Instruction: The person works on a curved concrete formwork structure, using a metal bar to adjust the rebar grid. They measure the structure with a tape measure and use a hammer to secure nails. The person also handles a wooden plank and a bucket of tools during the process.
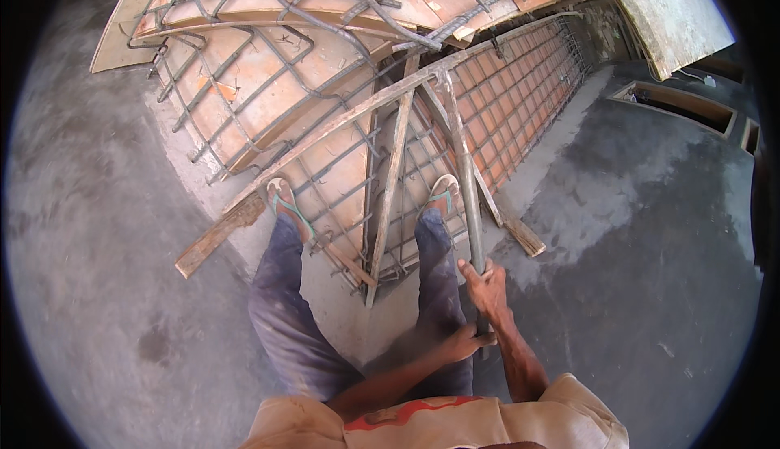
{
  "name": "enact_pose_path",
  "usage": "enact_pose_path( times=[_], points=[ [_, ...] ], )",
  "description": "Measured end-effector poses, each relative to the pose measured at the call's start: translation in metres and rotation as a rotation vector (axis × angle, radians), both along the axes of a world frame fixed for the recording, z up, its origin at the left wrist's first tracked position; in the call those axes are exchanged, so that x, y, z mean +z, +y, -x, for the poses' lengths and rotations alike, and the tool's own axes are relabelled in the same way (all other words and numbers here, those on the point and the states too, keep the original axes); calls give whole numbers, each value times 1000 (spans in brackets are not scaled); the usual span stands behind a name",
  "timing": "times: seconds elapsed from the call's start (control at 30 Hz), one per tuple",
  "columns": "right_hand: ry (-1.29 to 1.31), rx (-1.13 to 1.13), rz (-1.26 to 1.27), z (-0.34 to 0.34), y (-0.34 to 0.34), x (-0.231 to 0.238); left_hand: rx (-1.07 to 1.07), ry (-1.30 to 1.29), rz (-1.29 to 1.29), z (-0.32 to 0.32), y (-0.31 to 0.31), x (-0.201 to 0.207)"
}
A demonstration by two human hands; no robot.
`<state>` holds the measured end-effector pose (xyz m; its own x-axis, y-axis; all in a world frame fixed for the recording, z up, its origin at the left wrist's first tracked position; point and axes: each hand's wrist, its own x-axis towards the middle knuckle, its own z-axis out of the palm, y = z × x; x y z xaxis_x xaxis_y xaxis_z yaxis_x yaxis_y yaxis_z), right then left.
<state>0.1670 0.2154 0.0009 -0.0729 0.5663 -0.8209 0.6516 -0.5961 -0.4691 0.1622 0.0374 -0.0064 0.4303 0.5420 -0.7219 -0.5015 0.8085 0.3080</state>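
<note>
Right of centre in the frame, I have the metal pipe wrapped in both grips, right hand above left hand; good control, I judge, needs spaced hands, firm footing and attention to the rebar mesh.

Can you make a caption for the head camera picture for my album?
Right hand and left hand grip a long bar beside a grid of metal rods.

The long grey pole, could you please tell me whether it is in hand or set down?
In hand: the right hand wraps around the pole, and the left hand grips it closer to the body.
</note>
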Motion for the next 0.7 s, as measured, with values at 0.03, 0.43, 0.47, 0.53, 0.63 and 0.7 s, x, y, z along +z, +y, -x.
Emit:
enact_pose_path(
  times=[0.03,0.43,0.47,0.53,0.63,0.7],
  points=[
    [11,-18,9,3,-5,3,90,11,9,2,2,9],
    [224,12,-195,133,-9,-19,430,184,359,90,-16,-29],
    [227,-7,-170,141,-11,-21,437,188,375,103,-16,-28],
    [235,11,-231,149,-24,-29,400,150,425,129,-13,-15],
    [239,12,-189,161,-31,-26,380,84,439,158,-15,-5],
    [268,-15,-180,163,-33,-25,361,72,418,164,-14,-1]
  ],
)
